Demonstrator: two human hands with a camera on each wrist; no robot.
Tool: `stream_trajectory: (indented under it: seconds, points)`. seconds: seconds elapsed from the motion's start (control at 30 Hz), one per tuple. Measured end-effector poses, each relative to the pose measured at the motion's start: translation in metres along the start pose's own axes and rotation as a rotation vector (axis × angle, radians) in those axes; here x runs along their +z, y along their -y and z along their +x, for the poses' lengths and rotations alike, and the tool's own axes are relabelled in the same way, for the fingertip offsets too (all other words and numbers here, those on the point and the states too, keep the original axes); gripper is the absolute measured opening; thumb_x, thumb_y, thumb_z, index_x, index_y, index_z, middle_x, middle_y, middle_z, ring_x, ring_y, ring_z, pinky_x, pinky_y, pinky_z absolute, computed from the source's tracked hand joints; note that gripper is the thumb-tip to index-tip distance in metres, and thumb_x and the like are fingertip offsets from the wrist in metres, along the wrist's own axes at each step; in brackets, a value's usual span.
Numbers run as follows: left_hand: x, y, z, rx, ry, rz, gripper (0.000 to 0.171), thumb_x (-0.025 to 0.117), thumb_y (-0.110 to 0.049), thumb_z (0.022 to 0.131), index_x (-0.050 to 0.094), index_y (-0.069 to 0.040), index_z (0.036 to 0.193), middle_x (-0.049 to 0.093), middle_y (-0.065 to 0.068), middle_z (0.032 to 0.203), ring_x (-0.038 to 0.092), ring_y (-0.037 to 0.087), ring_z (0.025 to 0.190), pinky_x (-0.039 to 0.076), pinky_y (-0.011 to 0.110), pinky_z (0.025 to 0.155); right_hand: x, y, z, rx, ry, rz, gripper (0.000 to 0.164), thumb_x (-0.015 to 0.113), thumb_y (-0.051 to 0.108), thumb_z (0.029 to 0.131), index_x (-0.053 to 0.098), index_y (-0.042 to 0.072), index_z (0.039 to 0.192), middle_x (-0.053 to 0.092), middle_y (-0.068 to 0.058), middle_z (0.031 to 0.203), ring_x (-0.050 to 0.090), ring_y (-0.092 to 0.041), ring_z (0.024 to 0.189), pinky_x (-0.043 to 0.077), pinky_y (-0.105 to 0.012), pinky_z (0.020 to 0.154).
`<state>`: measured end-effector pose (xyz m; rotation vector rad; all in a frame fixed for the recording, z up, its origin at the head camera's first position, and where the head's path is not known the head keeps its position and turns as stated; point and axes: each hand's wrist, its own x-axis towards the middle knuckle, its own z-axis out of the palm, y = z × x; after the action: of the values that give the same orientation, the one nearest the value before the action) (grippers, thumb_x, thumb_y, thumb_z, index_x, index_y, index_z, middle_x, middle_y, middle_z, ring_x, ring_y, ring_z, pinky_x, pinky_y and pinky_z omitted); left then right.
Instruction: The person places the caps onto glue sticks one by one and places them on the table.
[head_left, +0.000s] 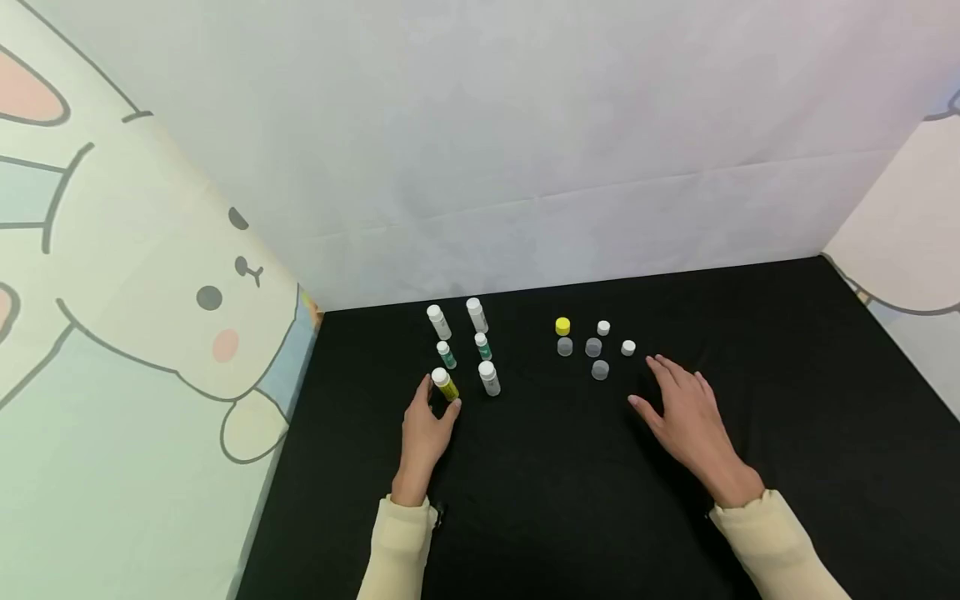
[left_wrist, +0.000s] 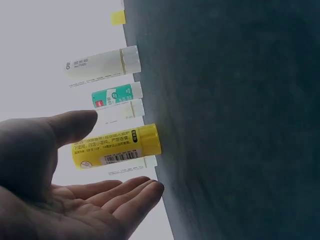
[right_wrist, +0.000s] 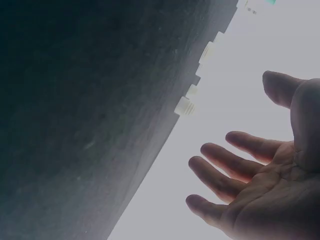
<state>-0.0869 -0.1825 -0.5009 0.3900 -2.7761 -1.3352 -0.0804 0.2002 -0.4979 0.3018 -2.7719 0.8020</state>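
A small yellow glue stick (head_left: 448,387) with a white top stands upright between the spread thumb and fingers of my left hand (head_left: 422,435). In the left wrist view a gap shows between this hand and the yellow glue stick (left_wrist: 117,146). Behind it stand white glue sticks (head_left: 490,379) and two smaller green-labelled ones (head_left: 447,356). Over the table to the right, my right hand (head_left: 692,421) hovers with fingers extended, holding nothing. Its fingertips are nearest a white cap (head_left: 628,347); a yellow cap (head_left: 562,326) and several clear caps (head_left: 600,370) lie further left.
A black cloth (head_left: 555,500) covers the table. A pale wall (head_left: 562,125) rises along its back edge, and a panel with a cartoon rabbit (head_left: 165,275) stands along the left side.
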Motion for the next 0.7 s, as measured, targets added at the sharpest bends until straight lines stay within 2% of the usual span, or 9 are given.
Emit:
stream_trajectory:
  seconds: [0.2, 0.47, 0.7]
  points:
    - [0.002, 0.000, 0.003, 0.002, -0.021, -0.020, 0.070, 0.072, -0.016, 0.101, 0.039, 0.004, 0.159, 0.047, 0.025, 0.160, 0.050, 0.043, 0.144, 0.047, 0.056, 0.113, 0.002, 0.000, 0.005, 0.000, 0.001, 0.011, 0.064, 0.079, 0.017, 0.095, 0.052, -0.010, 0.146, 0.050, -0.035, 0.149, 0.047, -0.054, 0.135, 0.031, -0.074, 0.112]
    - [0.003, -0.002, 0.006, 0.011, -0.022, -0.054, 0.068, 0.072, -0.013, 0.101, 0.040, 0.005, 0.158, 0.048, 0.029, 0.157, 0.052, 0.043, 0.142, 0.048, 0.054, 0.112, 0.002, 0.003, 0.015, -0.005, 0.005, 0.001, 0.061, 0.079, 0.014, 0.095, 0.054, -0.011, 0.144, 0.053, -0.035, 0.146, 0.051, -0.053, 0.133, 0.035, -0.072, 0.111]
    - [0.002, -0.002, 0.006, 0.013, -0.040, -0.064, 0.061, 0.071, -0.010, 0.101, 0.046, 0.006, 0.154, 0.055, 0.030, 0.150, 0.059, 0.043, 0.135, 0.052, 0.052, 0.107, 0.002, 0.008, 0.026, -0.017, 0.011, 0.001, 0.059, 0.078, 0.013, 0.096, 0.054, -0.012, 0.143, 0.054, -0.034, 0.145, 0.053, -0.052, 0.132, 0.037, -0.070, 0.111]
